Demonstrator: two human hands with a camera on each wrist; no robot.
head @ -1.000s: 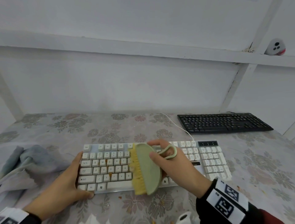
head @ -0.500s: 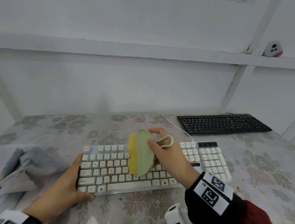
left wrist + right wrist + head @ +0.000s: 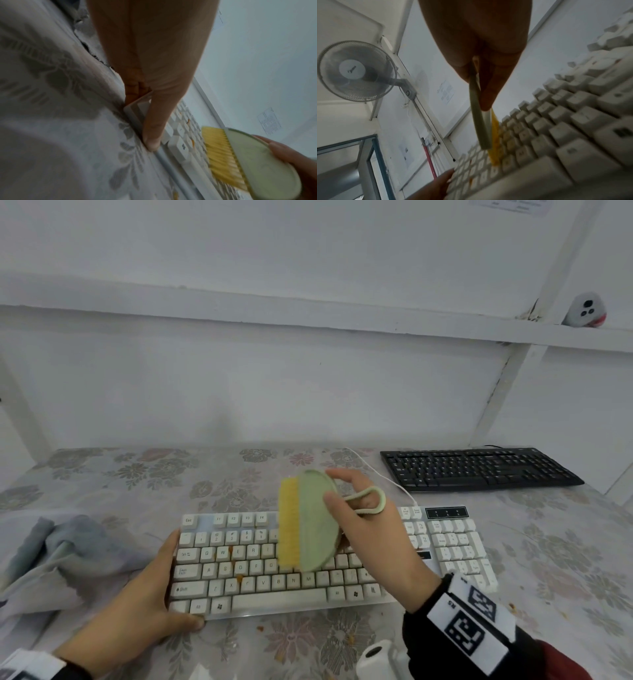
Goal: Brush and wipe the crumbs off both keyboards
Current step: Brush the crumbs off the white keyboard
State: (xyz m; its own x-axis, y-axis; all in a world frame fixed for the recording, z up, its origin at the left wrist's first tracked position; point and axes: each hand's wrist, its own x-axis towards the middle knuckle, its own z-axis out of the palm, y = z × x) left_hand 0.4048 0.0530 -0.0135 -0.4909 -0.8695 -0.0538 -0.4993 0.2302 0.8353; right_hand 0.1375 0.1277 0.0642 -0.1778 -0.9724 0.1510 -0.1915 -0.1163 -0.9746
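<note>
- The right hand (image 3: pixel 368 542) grasps the green brush (image 3: pixel 313 522), its yellow bristles pointing left over the middle keys of the white keyboard (image 3: pixel 260 573).
- The left hand (image 3: pixel 137 607) clasps that keyboard's left end, thumb along its front edge.
- Crumbs (image 3: pixel 238 578) lie between keys left of the brush.
- The black keyboard (image 3: pixel 476 469) lies on the tabletop (image 3: pixel 565 542), beyond the right hand.
- A grey cloth (image 3: pixel 58 556) lies left of the left hand.
</note>
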